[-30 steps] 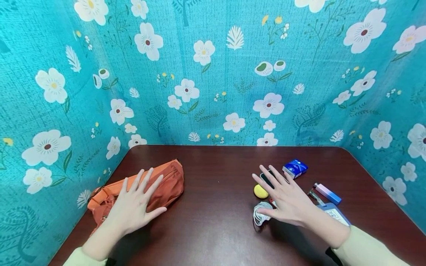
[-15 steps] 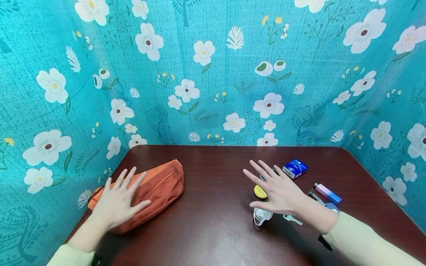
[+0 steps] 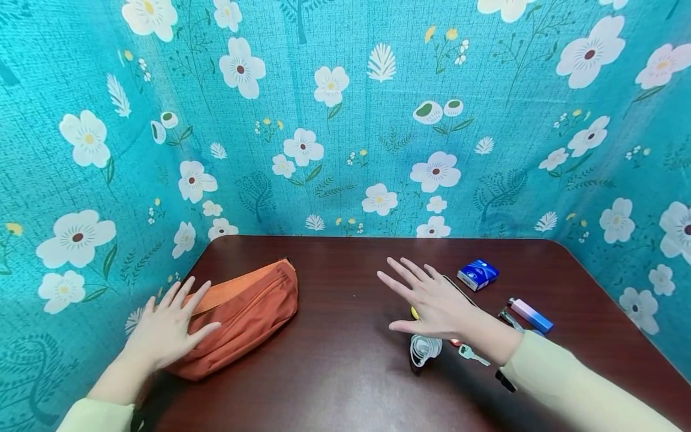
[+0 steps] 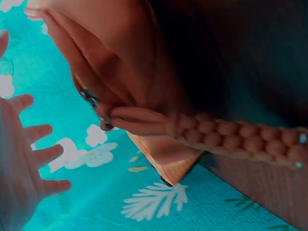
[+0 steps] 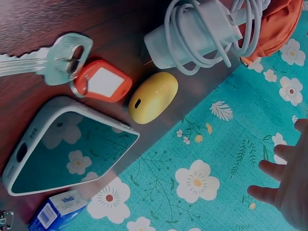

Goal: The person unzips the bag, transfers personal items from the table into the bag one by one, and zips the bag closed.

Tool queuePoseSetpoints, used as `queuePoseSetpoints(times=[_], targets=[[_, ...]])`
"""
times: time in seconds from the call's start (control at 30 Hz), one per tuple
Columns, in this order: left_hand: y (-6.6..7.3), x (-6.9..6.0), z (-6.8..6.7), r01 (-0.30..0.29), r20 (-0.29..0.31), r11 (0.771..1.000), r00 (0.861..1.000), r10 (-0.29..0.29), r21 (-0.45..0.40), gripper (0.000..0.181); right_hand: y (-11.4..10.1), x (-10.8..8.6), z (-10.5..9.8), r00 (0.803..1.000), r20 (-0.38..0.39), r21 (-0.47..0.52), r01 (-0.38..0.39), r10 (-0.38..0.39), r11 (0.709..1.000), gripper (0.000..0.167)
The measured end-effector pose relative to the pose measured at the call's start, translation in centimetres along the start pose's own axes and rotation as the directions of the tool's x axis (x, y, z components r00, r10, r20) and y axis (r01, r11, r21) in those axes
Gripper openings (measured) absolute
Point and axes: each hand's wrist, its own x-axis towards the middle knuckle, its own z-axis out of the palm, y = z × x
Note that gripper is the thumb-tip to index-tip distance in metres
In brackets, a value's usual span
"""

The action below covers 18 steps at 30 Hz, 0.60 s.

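Observation:
With fingers spread, my left hand point(image 3: 164, 333) hovers over the left end of an orange-brown waist bag point(image 3: 243, 327); whether it touches the bag cannot be told. A braided orange strap point(image 4: 236, 137) shows in the left wrist view. My right hand point(image 3: 434, 306), also spread, hangs above several small things and holds none. Below it lie a white charger point(image 5: 192, 38) wrapped in its cable, a yellow oval case point(image 5: 153, 97) and a phone point(image 5: 72, 149). A key point(image 5: 60, 60) is ringed to a red tag point(image 5: 107, 83). From the head, my right hand covers most of the phone.
A blue tissue pack point(image 3: 477, 275) lies behind my right hand. Farther right are a pink-and-blue stick point(image 3: 531, 315) and a small metal piece point(image 3: 510, 318). The brown table point(image 3: 335, 360) meets a flowered teal curtain point(image 3: 345, 150) at its back and sides.
Both hands have drifted left, fingers still spread. More of the bag's middle shows, and the key has come into sight below my right forearm, whose sleeve now covers the blue badge almost wholly.

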Motion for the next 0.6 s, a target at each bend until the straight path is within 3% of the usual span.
queuePoseSetpoints(times=[0.6], targets=[[-2.6,-0.2,1.3,0.047,0.105,0.994,0.994,-0.037,-0.097,0.085,-0.7,1.9,1.2,0.999,0.008,0.048,0.048,-0.048,0.998,0.09]])
